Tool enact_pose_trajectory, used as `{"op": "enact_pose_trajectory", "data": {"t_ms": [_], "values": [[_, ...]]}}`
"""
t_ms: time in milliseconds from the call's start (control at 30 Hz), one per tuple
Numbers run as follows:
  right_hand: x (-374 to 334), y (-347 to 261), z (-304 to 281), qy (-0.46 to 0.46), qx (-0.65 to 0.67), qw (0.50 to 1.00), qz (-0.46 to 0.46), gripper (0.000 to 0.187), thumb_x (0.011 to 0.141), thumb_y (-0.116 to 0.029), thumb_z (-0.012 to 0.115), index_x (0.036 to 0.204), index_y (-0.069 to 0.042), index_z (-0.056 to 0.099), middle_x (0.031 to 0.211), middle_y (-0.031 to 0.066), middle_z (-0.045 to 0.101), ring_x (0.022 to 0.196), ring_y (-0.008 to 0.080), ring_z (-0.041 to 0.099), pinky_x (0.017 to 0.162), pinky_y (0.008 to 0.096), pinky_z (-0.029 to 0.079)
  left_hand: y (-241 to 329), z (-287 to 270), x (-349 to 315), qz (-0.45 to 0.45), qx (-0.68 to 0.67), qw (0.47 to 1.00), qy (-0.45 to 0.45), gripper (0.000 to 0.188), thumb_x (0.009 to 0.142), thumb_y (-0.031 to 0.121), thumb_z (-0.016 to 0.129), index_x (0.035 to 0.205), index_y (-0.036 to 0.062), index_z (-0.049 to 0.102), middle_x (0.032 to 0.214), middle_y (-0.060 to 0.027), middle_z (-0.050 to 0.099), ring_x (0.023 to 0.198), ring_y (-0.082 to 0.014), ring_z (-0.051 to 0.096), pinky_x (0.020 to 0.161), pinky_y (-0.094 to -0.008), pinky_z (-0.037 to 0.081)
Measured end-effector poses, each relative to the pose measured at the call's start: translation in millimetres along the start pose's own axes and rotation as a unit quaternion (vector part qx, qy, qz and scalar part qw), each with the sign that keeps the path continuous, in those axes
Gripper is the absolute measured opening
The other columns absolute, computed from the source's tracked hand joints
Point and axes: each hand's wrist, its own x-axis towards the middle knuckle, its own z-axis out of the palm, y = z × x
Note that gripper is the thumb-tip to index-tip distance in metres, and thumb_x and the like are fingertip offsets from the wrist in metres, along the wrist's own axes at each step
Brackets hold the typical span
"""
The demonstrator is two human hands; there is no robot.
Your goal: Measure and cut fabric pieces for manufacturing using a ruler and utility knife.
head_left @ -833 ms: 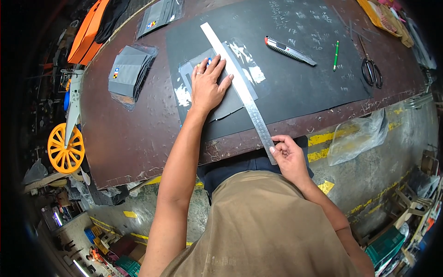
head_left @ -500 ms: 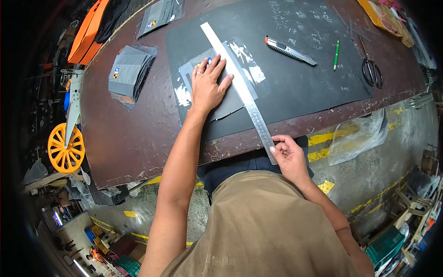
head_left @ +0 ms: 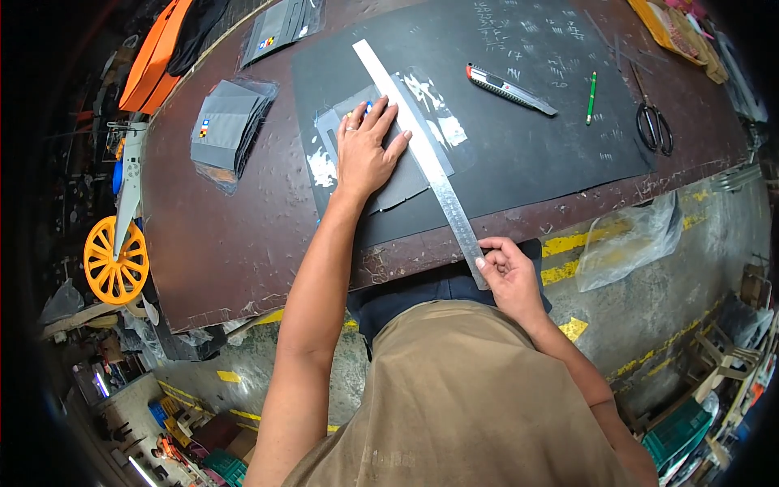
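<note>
A long metal ruler (head_left: 430, 166) lies slantwise across a grey flat piece (head_left: 402, 193) with clear plastic film (head_left: 438, 109) around it. Flat on the grey piece rests my left hand (head_left: 369, 150), its fingers stretched out and its thumb touching the ruler's left edge. The hand covers part of a small coloured emblem. My right hand (head_left: 511, 280) pinches the ruler's near end, which sticks out past the table's front edge. Beneath the work is a black cutting mat (head_left: 519, 162). A box cutter (head_left: 511, 89) with its blade out lies right of the ruler.
A green pencil (head_left: 591, 97) and black-handled scissors (head_left: 654, 130) lie at the right. On the brown table (head_left: 235, 260), a stack of grey pieces in plastic (head_left: 231, 122) sits left, and more grey pieces (head_left: 280, 32) lie farther back. A clear plastic sheet (head_left: 633, 239) hangs off the front edge.
</note>
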Motion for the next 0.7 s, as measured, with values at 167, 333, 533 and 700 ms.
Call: {"op": "enact_pose_trajectory", "data": {"t_ms": [167, 333, 533, 700], "values": [[1.7, -1.1, 0.7, 0.0, 0.002, 1.0, 0.005, 0.025, 0.103, -0.003, 0.066, 0.128, 0.002, 0.061, 0.08, -0.003, 0.063, 0.073, 0.0014, 0.053, 0.066, 0.0206, 0.045, -2.1, -0.6, 1.5, 0.012, -0.008, 1.0, 0.021, 0.056, 0.097, 0.046, 0.069, 0.142, 0.0132, 0.067, 0.156, -0.0093, 0.058, 0.147, -0.0408, 0.045, 0.124, -0.0577, 0.028], [0.3, -2.5, 0.9, -0.002, -0.002, 1.0, -0.001, 0.026, 0.103, -0.003, 0.066, 0.128, 0.002, 0.061, 0.08, -0.0032, 0.063, 0.072, 0.0016, 0.053, 0.066, 0.0208, 0.045, -1.2, -0.2, 0.2, 0.009, -0.008, 1.0, 0.019, 0.056, 0.097, 0.046, 0.068, 0.143, 0.0136, 0.067, 0.156, -0.009, 0.057, 0.148, -0.0405, 0.045, 0.125, -0.0577, 0.027], [-1.0, -4.1, 1.7, -0.001, -0.009, 1.0, 0.007, 0.026, 0.103, -0.003, 0.066, 0.128, 0.002, 0.061, 0.08, -0.0031, 0.063, 0.072, 0.0017, 0.053, 0.066, 0.0211, 0.045, -2.4, -0.7, -0.3, 0.01, -0.005, 1.0, 0.018, 0.056, 0.098, 0.047, 0.068, 0.144, 0.0142, 0.066, 0.157, -0.0085, 0.057, 0.148, -0.0405, 0.045, 0.125, -0.0576, 0.027], [-1.1, -1.4, 2.4, -0.001, -0.013, 1.0, 0.001, 0.025, 0.103, -0.003, 0.066, 0.127, 0.002, 0.061, 0.08, -0.0028, 0.063, 0.073, 0.002, 0.053, 0.066, 0.0215, 0.046, -2.6, -1.3, -1.5, 0.013, -0.004, 1.0, 0.017, 0.056, 0.098, 0.046, 0.068, 0.144, 0.0145, 0.066, 0.157, -0.0083, 0.057, 0.148, -0.0405, 0.045, 0.124, -0.0576, 0.027]]}}
